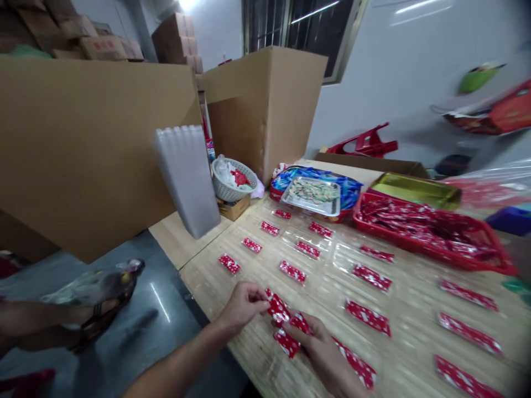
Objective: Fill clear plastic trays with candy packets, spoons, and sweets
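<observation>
My left hand point(249, 301) is closed in a pinch at the upper edge of a small red packet with white spots point(277, 308). Several more such red packets point(287, 342) are fanned out in my right hand point(317, 345), its thumb pressed on them. Both hands are close together over the near edge of the wooden table. Around them, rows of clear plastic trays point(344, 257) cover the tabletop, and single red packets point(368, 317) lie in them. One packet point(357, 362) is partly hidden by my right hand.
A red basket point(501, 260) full of red packets stands at the right, beside a gold tray point(418, 188). Blue packets point(348, 188) fill another container, with a silver tray point(336, 207) on top. Stacked clear plastic point(188, 182) stands left. A person's leg point(37, 318) shows below.
</observation>
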Action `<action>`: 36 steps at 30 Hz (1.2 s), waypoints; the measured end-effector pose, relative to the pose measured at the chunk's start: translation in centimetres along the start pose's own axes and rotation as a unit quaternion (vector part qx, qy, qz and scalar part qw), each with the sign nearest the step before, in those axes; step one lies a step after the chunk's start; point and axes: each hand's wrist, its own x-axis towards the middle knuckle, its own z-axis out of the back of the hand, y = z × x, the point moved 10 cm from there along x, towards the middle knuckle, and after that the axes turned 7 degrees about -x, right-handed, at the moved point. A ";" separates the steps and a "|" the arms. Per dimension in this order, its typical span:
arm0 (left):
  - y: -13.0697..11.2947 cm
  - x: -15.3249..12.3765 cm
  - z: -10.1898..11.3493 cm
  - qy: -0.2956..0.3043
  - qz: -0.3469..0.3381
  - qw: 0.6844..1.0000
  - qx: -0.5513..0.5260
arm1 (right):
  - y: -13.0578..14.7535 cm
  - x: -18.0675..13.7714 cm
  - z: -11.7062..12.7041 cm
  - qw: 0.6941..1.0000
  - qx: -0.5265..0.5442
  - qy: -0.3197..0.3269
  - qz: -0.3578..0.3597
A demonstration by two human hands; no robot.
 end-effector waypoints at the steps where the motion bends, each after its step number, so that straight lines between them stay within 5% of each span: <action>1: -0.7 -0.4 1.7 -0.025 -0.010 1.000 0.007 | -0.2 -0.2 0.2 1.000 -0.002 -0.005 -0.009; 8: -5.8 -3.7 16.2 -0.172 -0.039 0.961 0.214 | 0.2 -1.4 3.5 0.998 -0.027 -0.064 0.004; 11: -4.7 -4.2 18.8 -0.188 -0.024 0.943 0.273 | 0.0 -1.7 4.4 0.996 -0.008 -0.094 -0.004; 15: -3.1 -4.0 19.2 -0.208 -0.017 0.909 0.361 | -0.2 -2.0 4.1 0.995 -0.002 -0.100 -0.004; 20: -4.5 -4.5 18.0 -0.248 -0.043 0.858 0.448 | 0.8 -2.6 4.0 0.993 -0.003 -0.120 0.024; 23: -5.7 -5.4 14.0 -0.238 -0.099 0.846 0.466 | 0.9 -2.9 3.3 0.991 0.032 -0.126 0.030; 25: -4.4 -5.8 9.4 -0.170 -0.106 0.889 0.411 | 0.7 -3.0 2.4 0.990 0.049 -0.128 0.035; 28: 0.5 -6.7 1.5 -0.019 -0.004 0.983 0.182 | 0.4 -3.5 0.9 0.987 0.045 -0.139 0.067; 30: 3.1 -7.8 -2.3 0.022 0.057 0.997 0.046 | 0.0 -3.9 -0.2 0.986 0.037 -0.137 0.089; 32: 4.4 -8.4 -3.5 0.008 0.082 0.996 -0.018 | -0.4 -4.1 -0.9 0.987 0.031 -0.123 0.099; 36: 3.8 -7.9 -1.0 -0.024 0.082 0.996 -0.008 | -0.5 -4.9 -0.1 0.987 0.014 -0.111 0.117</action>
